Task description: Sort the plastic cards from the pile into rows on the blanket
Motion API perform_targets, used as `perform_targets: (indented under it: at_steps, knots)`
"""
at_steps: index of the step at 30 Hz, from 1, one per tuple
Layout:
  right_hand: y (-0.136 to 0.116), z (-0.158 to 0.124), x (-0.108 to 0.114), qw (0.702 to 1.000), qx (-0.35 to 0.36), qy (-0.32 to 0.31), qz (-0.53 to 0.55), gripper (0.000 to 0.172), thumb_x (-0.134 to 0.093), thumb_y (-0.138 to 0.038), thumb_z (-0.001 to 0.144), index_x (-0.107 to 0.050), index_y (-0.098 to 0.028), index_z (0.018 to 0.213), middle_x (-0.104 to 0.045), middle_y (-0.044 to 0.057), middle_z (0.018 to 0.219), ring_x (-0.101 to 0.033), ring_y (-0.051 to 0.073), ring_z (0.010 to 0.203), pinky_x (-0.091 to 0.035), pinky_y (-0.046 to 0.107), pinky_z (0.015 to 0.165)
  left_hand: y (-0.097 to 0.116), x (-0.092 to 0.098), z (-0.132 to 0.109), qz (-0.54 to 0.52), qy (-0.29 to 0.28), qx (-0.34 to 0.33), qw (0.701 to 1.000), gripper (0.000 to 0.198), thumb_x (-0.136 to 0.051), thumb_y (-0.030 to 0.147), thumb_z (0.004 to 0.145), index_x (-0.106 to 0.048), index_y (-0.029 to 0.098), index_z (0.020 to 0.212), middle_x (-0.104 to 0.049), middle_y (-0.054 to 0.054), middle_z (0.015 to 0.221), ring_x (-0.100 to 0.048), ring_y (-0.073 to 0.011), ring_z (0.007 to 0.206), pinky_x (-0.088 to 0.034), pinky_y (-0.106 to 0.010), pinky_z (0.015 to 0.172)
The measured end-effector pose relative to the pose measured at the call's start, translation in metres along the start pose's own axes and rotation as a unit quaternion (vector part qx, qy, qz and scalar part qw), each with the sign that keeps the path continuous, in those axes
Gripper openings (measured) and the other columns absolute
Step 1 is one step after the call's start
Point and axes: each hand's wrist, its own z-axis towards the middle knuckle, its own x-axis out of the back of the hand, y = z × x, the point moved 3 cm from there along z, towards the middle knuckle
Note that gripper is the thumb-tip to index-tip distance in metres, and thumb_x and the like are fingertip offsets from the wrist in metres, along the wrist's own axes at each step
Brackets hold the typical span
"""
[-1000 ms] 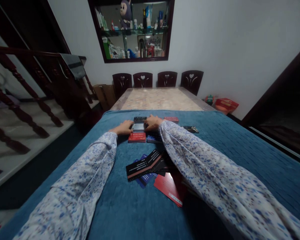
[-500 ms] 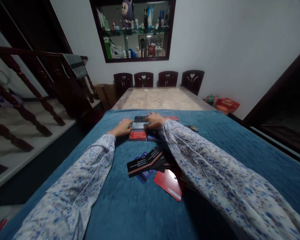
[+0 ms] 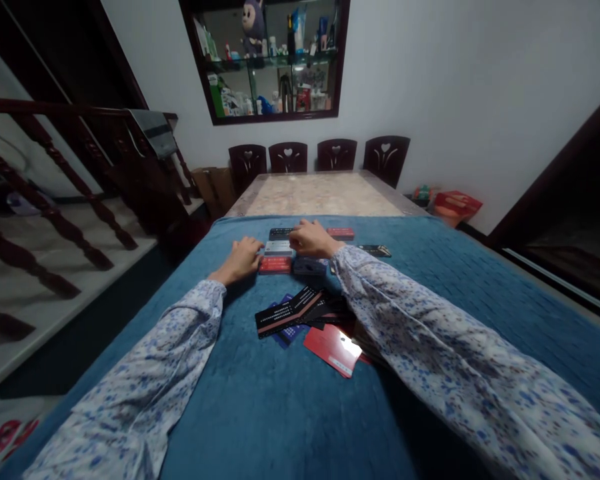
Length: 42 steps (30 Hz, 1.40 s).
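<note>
Neat stacks of cards lie on the blue cloth. My left hand is open at their left side, fingers slightly bent beside the silver card stack and the red card stack. My right hand is curled in, its fingertips at the right end of the silver stack; whatever is inside them is hidden. A black card stack lies behind, and a dark blue stack sits below the right hand. Closer to me is a loose pile of black cards, blue cards and red cards.
A pinkish-red card stack and a black-and-gold card stack lie right of my right hand. The blue cloth covers the near part of the table. Dark chairs stand at its far end.
My right hand has curled its fingers more and risen slightly from the silver stack. My left hand has drawn back a little to the left. The view has shifted slightly.
</note>
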Motion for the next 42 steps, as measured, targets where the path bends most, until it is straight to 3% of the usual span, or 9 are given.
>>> perform_targets:
  at_steps: [12,25,42]
  knots:
    - [-0.017,-0.040,0.004,0.999,-0.003,0.038,0.026,0.029,-0.046,-0.025,0.098,-0.075,-0.018,0.104,-0.072,0.014,0.112,-0.049,0.029,0.108,-0.029,0.038,0.079,0.028,0.009,-0.043,-0.004,0.040,-0.009,0.999,0.016,-0.048,0.020,0.094,-0.063,0.018,0.096,-0.067,-0.012,0.103,-0.055,-0.0292,0.101,-0.039,-0.047,0.093]
    - [-0.031,-0.071,-0.004,0.996,0.014,0.081,0.042,0.028,-0.047,-0.029,0.101,-0.074,-0.019,0.102,-0.071,0.012,0.115,-0.048,0.027,0.112,-0.029,0.039,0.084,0.047,0.009,-0.084,0.004,0.057,-0.020,0.998,0.014,-0.046,0.017,0.095,-0.059,0.019,0.093,-0.069,-0.010,0.102,-0.057,-0.0272,0.099,-0.037,-0.044,0.089]
    - [-0.072,-0.105,-0.013,0.993,0.085,0.045,0.067,0.023,-0.056,-0.029,0.096,-0.074,-0.021,0.107,-0.070,0.011,0.112,-0.048,0.028,0.111,-0.029,0.042,0.085,0.072,0.009,-0.135,-0.007,0.057,-0.030,0.998,0.016,-0.046,0.017,0.094,-0.061,0.019,0.096,-0.069,-0.010,0.102,-0.058,-0.0269,0.100,-0.037,-0.046,0.091]
